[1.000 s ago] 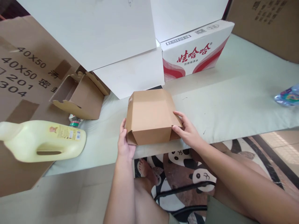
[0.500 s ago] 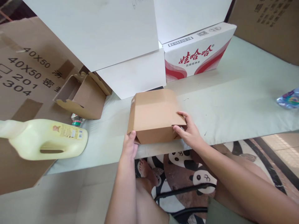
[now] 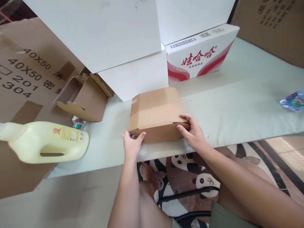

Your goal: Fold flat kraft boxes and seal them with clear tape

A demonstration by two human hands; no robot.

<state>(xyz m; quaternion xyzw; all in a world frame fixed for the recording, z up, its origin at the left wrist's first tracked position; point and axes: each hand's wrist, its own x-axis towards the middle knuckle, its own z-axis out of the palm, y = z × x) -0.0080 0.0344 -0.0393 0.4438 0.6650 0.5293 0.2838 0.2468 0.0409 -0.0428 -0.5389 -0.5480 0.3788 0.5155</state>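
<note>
A brown cardboard box (image 3: 155, 107) lies near the front edge of the cloth-covered table, its lid folded over the top. My left hand (image 3: 132, 144) grips its near left corner, thumb on the front panel and fingers at the side. At the near right corner my right hand (image 3: 193, 133) holds the box, thumb against the front and fingers along the lid's side edge. Small slots show between lid and front at both corners. The underside and far side of the box are hidden.
White boxes (image 3: 135, 79) and a red-and-white water carton (image 3: 199, 60) stand behind. On the left are an open cardboard box (image 3: 91, 98), a pale yellow jug (image 3: 68, 142) and a large carton (image 3: 28, 85). A plastic bottle (image 3: 294, 100) lies far right on the pale green tablecloth (image 3: 239, 104).
My left thumb has moved from the top corner to the front panel. The box's front has tipped up slightly, and the lid sits closer down at the left corner. My right hand stays nearly in place.
</note>
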